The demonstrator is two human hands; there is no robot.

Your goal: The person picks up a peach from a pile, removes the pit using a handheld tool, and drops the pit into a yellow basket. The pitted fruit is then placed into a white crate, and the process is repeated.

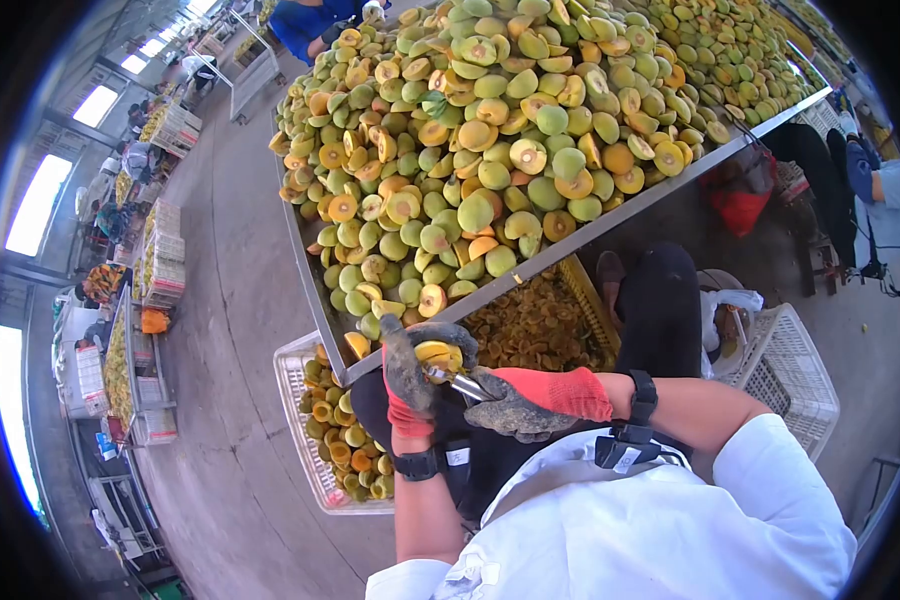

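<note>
My left hand (406, 372), in a red glove with a dirty grey palm, is closed around a yellow peach half (438, 354). A matching glove covers my right hand (530, 402), which grips a metal pitting spoon (469, 387). The spoon's tip touches the cut face of the peach half; its exact shape is hidden. Just beyond my hands, a metal-edged table (610, 226) carries a large heap of halved green-yellow peaches (490, 140), some with stones showing.
Left of my legs, a white crate (296, 400) holds hollowed peach halves. A yellow crate (592, 300) with brown stones or scraps sits under the table's edge. To my right is a white basket (792, 375). Other people sit along the left wall; a blue-sleeved person (305, 25) is across the table.
</note>
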